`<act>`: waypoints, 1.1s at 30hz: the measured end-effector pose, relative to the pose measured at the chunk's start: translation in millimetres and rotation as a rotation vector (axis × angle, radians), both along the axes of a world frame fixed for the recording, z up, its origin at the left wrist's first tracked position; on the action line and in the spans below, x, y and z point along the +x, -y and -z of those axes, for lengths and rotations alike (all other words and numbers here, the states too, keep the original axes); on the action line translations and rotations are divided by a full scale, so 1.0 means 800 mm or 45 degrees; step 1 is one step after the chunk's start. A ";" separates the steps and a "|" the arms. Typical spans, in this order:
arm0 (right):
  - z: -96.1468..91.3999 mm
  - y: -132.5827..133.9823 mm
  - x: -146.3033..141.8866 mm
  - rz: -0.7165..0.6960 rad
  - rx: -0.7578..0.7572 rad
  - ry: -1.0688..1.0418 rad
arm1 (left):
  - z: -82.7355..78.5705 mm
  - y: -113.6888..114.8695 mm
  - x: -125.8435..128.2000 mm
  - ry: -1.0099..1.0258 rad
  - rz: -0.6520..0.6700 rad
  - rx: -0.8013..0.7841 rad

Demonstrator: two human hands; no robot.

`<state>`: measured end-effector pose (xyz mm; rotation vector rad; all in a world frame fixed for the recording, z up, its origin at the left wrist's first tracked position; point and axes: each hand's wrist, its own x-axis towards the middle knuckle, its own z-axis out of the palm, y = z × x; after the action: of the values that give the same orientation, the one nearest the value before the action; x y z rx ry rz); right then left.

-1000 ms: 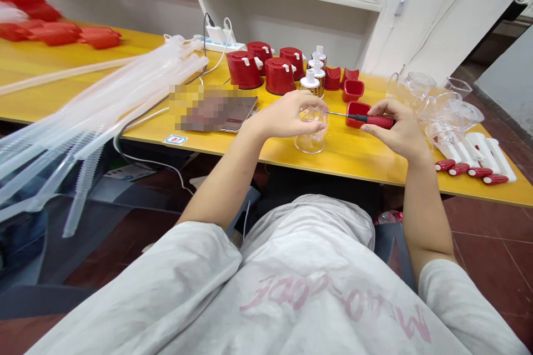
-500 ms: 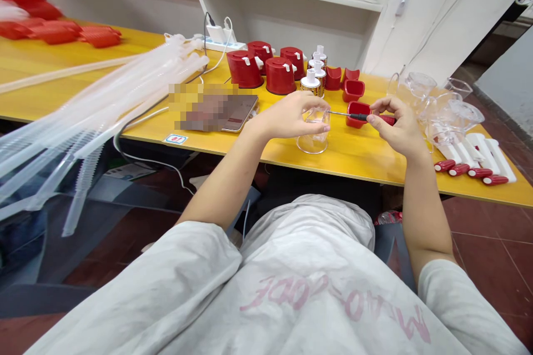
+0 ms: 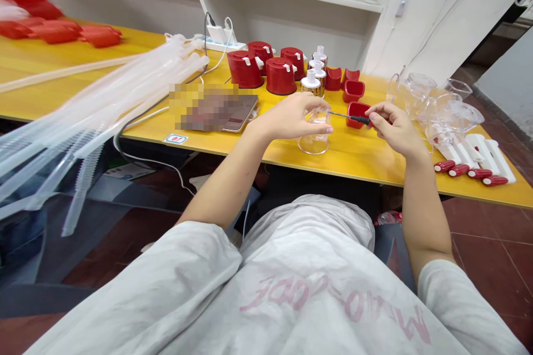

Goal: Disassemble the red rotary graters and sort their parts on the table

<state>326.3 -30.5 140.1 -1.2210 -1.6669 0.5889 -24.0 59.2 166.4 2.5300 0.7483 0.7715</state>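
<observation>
My left hand (image 3: 291, 117) is wrapped round a clear plastic cup (image 3: 313, 136) that stands on the yellow table (image 3: 358, 158). My right hand (image 3: 393, 128) is closed on a screwdriver (image 3: 352, 117) with a red and black handle. Its thin shaft points left and its tip reaches the top of the cup. A small red square cap (image 3: 357, 111) lies just behind the shaft.
Behind the cup stand red jug-shaped parts (image 3: 262, 69), metal-and-white fittings (image 3: 312, 80) and more red caps (image 3: 350, 86). Clear cups (image 3: 437, 105) and white pieces with red ends (image 3: 474, 161) lie right. Translucent corrugated tubes (image 3: 104, 105), a blurred flat item (image 3: 212, 108), a power strip (image 3: 220, 41) sit left.
My right hand has slid left along the screwdriver, now covering most of the red handle. The cup has shifted slightly right under my left hand.
</observation>
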 end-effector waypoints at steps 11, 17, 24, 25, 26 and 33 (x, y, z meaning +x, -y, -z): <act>0.003 -0.005 0.001 0.062 0.114 -0.094 | 0.001 0.000 0.001 0.017 0.001 -0.015; 0.004 -0.005 -0.002 0.072 0.048 -0.102 | 0.001 0.001 0.002 0.017 -0.007 -0.025; 0.008 -0.009 0.001 0.072 0.075 -0.104 | 0.003 -0.001 0.002 0.015 -0.007 -0.034; 0.007 -0.010 0.001 0.075 0.097 -0.101 | 0.003 -0.001 0.002 0.016 -0.007 -0.034; 0.007 -0.010 0.002 0.077 0.126 -0.105 | 0.003 0.000 0.002 0.017 -0.007 -0.034; 0.005 -0.010 0.003 0.067 0.237 -0.133 | 0.002 0.000 0.002 0.010 -0.007 -0.047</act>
<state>328.3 -22.8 135.9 -1.0777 -1.5603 0.4471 -22.1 59.4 164.6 2.4916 0.7606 0.7626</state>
